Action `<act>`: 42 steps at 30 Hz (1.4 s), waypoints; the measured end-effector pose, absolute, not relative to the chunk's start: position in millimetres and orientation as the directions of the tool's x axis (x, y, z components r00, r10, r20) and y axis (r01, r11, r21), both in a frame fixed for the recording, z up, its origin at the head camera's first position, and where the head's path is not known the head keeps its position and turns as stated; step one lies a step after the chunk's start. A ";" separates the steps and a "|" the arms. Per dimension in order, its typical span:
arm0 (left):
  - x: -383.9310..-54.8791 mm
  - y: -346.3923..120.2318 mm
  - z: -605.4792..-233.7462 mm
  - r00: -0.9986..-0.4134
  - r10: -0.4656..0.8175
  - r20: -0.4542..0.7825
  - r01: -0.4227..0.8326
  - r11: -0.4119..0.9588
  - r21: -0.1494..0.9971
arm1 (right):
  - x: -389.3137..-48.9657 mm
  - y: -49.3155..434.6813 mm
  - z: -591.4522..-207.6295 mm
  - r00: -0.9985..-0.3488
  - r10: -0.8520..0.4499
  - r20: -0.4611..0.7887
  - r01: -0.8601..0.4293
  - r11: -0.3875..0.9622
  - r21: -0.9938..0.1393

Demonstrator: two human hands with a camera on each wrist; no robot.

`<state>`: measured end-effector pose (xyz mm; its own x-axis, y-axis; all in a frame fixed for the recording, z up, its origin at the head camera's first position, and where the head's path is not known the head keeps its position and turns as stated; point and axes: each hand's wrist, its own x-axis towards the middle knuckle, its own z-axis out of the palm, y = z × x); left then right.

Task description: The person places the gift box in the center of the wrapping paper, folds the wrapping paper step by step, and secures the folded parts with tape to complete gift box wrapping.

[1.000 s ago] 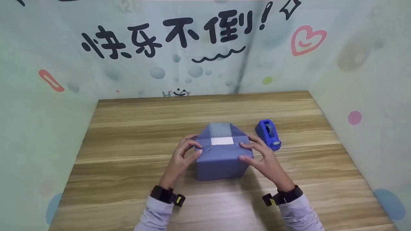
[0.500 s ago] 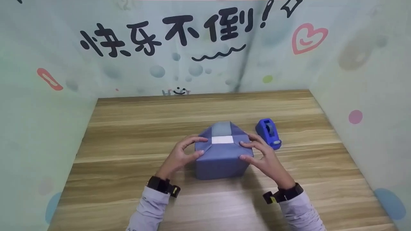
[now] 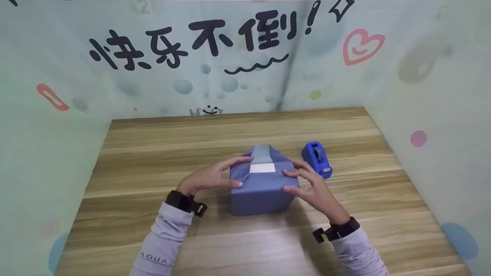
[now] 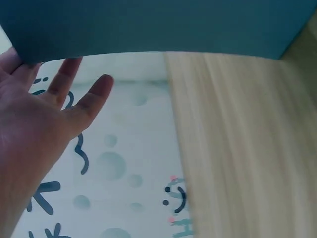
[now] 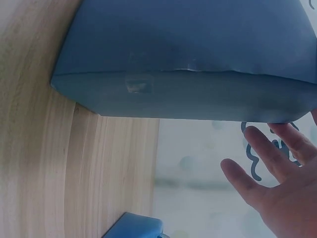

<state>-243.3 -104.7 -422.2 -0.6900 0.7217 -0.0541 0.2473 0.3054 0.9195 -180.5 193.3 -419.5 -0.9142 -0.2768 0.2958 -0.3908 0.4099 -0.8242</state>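
Note:
A box wrapped in blue-grey paper (image 3: 262, 201) sits on the table between both hands. Its top has folded paper edges around a bare white patch (image 3: 262, 168), and a paler flap (image 3: 261, 153) rises behind it. My left hand (image 3: 205, 177) touches the top left, its index finger extended to the flap and its thumb near the front left edge. At the right edge, my right hand (image 3: 317, 193) holds the box, thumb and fingers bent over the top. Both wrist views show outer fingers along the box sides; a small shiny tape piece (image 5: 139, 84) shows in the right one.
A blue tape dispenser (image 3: 317, 160) stands on the wooden table (image 3: 153, 161), just right of and behind the box. Printed cloth walls (image 3: 230, 92) enclose the table at the back and both sides.
My left hand has turned, its wrist swinging out to the left, while its index finger reaches farther across the top to the flap. The right hand keeps its place on the box.

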 end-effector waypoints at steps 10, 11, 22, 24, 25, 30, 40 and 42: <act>-259.5 -98.7 -404.4 -0.622 0.778 -0.090 0.348 0.378 0.858 | -180.7 193.2 -420.6 -0.905 -0.287 0.313 -0.413 0.417 -0.810; -258.7 -98.3 -403.5 -0.635 0.768 -0.086 0.350 0.385 0.854 | -182.1 194.3 -423.8 -0.907 -0.283 0.313 -0.410 0.415 -0.812; -209.0 -95.7 -423.0 -0.920 0.363 0.145 0.285 0.370 0.884 | -194.0 201.7 -437.6 -0.901 -0.309 0.305 -0.405 0.343 -0.848; -202.0 -92.2 -430.9 -0.938 0.284 0.198 0.290 0.337 0.896 | -196.4 202.4 -434.4 -0.917 -0.312 0.249 -0.347 0.317 -0.882; -199.3 -90.4 -434.6 -0.947 0.246 0.208 0.281 0.315 0.906 | -198.0 203.1 -433.5 -0.921 -0.316 0.226 -0.325 0.308 -0.894; -191.2 -82.8 -449.8 -0.967 0.172 0.188 0.215 0.155 0.964 | -208.5 211.4 -437.6 -0.915 -0.371 0.157 -0.257 0.236 -0.937; -192.2 -71.2 -450.2 -0.953 0.265 0.148 0.183 0.115 0.976 | -217.8 211.1 -432.0 -0.902 -0.416 0.113 -0.236 0.255 -0.938; -195.5 -69.1 -448.2 -0.955 0.264 0.134 0.164 0.097 0.982 | -220.4 210.0 -432.9 -0.901 -0.418 0.118 -0.235 0.242 -0.941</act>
<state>-195.5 -69.1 -448.2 -0.9552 0.2639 0.1338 0.1643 0.0971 0.9816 -220.4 210.0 -432.9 -0.9009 -0.4179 0.1177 -0.2351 0.2418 -0.9414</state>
